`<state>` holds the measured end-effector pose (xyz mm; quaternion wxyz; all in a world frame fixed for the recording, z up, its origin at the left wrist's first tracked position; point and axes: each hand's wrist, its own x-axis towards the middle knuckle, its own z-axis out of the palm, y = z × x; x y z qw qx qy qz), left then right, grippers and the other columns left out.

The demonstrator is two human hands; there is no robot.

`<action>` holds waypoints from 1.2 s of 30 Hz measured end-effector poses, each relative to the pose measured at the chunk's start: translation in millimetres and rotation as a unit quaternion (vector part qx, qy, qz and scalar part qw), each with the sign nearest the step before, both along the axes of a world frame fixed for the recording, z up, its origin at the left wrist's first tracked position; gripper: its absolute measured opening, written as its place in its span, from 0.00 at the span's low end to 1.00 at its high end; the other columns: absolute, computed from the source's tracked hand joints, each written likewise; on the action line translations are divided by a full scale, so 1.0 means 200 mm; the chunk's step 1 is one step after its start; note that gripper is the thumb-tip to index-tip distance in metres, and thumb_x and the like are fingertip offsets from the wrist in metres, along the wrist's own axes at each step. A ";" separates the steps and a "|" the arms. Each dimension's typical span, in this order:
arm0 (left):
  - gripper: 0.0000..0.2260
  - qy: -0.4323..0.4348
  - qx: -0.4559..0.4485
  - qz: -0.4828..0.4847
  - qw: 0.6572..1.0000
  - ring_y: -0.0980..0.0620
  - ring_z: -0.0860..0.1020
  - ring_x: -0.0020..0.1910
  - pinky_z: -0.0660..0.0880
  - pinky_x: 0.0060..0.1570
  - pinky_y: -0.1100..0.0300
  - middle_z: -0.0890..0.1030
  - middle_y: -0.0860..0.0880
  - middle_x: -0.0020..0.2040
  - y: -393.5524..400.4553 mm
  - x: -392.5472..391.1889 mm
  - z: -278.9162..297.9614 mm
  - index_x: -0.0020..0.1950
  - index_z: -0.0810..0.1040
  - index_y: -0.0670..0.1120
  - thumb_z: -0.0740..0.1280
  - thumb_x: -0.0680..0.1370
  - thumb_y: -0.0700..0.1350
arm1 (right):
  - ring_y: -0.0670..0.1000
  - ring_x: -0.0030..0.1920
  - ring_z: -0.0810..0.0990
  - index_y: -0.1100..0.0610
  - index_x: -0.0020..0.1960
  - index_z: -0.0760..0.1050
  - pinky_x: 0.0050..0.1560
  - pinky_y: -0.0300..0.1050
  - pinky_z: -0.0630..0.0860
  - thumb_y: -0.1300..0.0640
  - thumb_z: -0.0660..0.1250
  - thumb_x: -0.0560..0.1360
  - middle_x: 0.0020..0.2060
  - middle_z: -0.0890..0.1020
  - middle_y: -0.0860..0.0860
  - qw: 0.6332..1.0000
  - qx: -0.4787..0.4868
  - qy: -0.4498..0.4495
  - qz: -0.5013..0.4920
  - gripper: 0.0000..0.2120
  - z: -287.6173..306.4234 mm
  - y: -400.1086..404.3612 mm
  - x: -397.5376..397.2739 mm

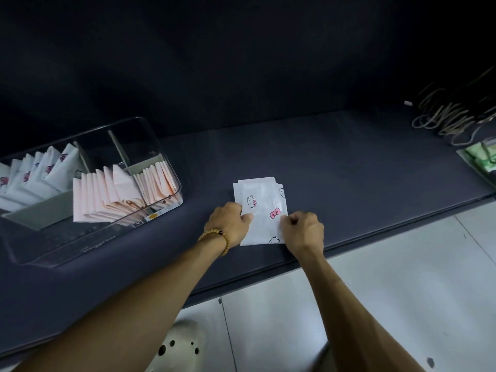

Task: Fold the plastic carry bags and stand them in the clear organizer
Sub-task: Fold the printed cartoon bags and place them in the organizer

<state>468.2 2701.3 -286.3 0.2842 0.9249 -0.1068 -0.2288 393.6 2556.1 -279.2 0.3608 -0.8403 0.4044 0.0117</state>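
A white plastic carry bag printed with cat faces and a pink bow lies folded into a narrow strip on the dark table near its front edge. My left hand pinches the bag's left edge, thumb on top. My right hand grips its right lower edge with curled fingers. The clear organizer stands at the left. It holds upright folded white printed bags in the left section and folded pink bags in the nearer sections.
The dark table runs left to right, its front edge close to my arms. A tangle of pale cords hangs at the far right above a green and white packet. Pale floor tiles and a white shoe lie below.
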 end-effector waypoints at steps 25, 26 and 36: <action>0.27 -0.248 0.063 -0.211 0.944 0.50 0.62 0.72 0.75 0.55 0.53 0.70 0.48 0.69 0.25 -0.08 -0.10 0.69 0.72 0.50 0.63 0.75 0.63 | 0.57 0.65 0.72 0.60 0.68 0.69 0.59 0.54 0.72 0.52 0.52 0.80 0.67 0.73 0.56 0.931 -0.288 -0.131 0.183 0.21 -0.08 0.02 -0.18; 0.26 -0.251 0.067 -0.205 0.944 0.50 0.64 0.71 0.76 0.53 0.53 0.71 0.48 0.67 0.25 -0.09 -0.09 0.67 0.73 0.49 0.63 0.75 0.63 | 0.57 0.69 0.69 0.61 0.70 0.68 0.63 0.55 0.70 0.52 0.51 0.81 0.70 0.70 0.57 0.930 -0.281 -0.104 0.210 0.22 -0.10 0.01 -0.22; 0.16 -0.370 0.072 -0.303 0.875 0.45 0.69 0.68 0.64 0.67 0.52 0.78 0.46 0.62 0.03 -0.09 -0.01 0.62 0.77 0.43 0.59 0.78 0.47 | 0.50 0.78 0.45 0.53 0.78 0.48 0.75 0.53 0.44 0.44 0.37 0.81 0.78 0.49 0.48 0.918 -0.276 0.040 0.281 0.28 -0.19 -0.04 -0.25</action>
